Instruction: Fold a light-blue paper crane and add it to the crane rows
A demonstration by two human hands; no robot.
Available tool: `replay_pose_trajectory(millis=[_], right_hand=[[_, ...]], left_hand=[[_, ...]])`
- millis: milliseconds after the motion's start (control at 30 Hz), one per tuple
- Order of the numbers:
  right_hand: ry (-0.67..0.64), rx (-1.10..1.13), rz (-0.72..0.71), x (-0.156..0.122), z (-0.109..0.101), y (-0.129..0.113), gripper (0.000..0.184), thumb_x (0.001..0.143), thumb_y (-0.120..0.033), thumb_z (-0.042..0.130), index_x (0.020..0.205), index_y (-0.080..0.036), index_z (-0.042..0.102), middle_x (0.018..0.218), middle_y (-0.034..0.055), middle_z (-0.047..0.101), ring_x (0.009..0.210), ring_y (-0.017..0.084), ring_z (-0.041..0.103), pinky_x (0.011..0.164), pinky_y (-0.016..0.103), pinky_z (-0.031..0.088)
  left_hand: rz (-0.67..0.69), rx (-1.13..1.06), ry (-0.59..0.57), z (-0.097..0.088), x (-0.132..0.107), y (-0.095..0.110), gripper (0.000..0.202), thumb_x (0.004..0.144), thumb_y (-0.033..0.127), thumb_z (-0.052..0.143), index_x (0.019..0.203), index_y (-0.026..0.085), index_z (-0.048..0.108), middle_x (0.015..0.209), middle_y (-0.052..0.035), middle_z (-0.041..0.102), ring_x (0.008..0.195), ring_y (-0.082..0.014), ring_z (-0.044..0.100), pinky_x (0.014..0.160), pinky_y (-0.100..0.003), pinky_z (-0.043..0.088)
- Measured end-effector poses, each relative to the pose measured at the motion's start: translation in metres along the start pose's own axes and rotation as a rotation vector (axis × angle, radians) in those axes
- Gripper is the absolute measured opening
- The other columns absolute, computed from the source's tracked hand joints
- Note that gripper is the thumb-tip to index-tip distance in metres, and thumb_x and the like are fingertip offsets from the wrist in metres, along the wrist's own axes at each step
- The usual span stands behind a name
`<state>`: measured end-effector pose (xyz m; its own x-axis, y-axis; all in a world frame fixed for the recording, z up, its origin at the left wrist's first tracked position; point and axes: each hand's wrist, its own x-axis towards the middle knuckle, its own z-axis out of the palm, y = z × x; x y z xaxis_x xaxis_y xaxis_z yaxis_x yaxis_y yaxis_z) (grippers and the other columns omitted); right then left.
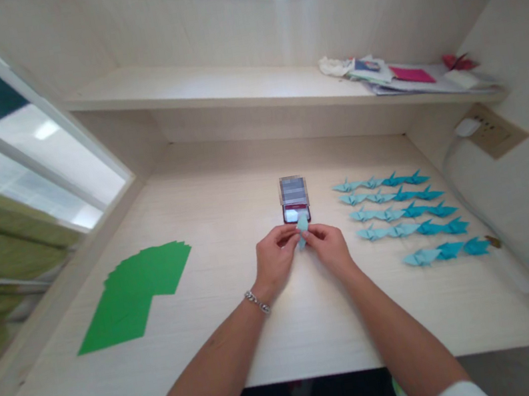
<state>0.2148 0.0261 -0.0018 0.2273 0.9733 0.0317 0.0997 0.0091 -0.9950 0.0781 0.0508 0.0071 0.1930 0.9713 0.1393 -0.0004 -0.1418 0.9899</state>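
Observation:
Between my two hands, over the middle of the desk, is a small piece of folded light-blue paper [302,223]. My left hand [277,257] pinches it from the left, and a chain bracelet [257,301] circles that wrist. From the right, the fingertips of my right hand [329,246] press on the same paper. Just beyond it lies a phone [296,210] with a lit screen, partly covered by the paper. Off to the right, folded paper cranes [383,214] in light and darker blue sit in several rows.
Green paper sheets [133,291] lie fanned out on the desk's left side. A shelf [226,89] spans the back, with papers and a pink piece [412,74] at its right. A white cable [475,217] runs down the right wall from a socket [491,129].

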Motion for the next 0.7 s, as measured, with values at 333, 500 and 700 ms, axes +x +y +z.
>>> replay_pose_trajectory(millis=[333,500,700], right_hand=[[-0.119,0.202,0.154,0.001,-0.008,0.0,0.025,0.061,-0.036,0.074,0.078,-0.018,0.073,0.072,0.004,0.071,0.067,0.021,0.065,0.067,0.034,0.053],[-0.096,0.319,0.228,-0.001,-0.011,-0.007,0.03,0.055,-0.031,0.078,0.081,-0.017,0.072,0.076,0.0044,0.072,0.067,0.02,0.066,0.067,0.036,0.055],[-0.094,0.326,0.239,-0.003,-0.013,-0.013,0.028,0.052,-0.03,0.079,0.075,-0.016,0.072,0.07,0.0041,0.071,0.063,0.019,0.065,0.063,0.034,0.055]], left_hand=[[-0.188,-0.207,-0.242,-0.009,0.011,-0.009,0.024,0.066,0.027,0.072,0.084,0.012,0.069,0.084,-0.0089,0.071,0.073,-0.0182,0.065,0.072,-0.034,0.053],[-0.238,-0.237,-0.248,-0.011,0.013,-0.009,0.02,0.065,0.024,0.072,0.08,0.012,0.067,0.075,-0.006,0.069,0.066,-0.0154,0.064,0.067,-0.032,0.053],[-0.224,-0.267,-0.254,-0.012,0.013,-0.006,0.015,0.064,0.023,0.072,0.075,0.013,0.067,0.069,-0.0026,0.067,0.063,-0.0137,0.062,0.064,-0.029,0.053]])
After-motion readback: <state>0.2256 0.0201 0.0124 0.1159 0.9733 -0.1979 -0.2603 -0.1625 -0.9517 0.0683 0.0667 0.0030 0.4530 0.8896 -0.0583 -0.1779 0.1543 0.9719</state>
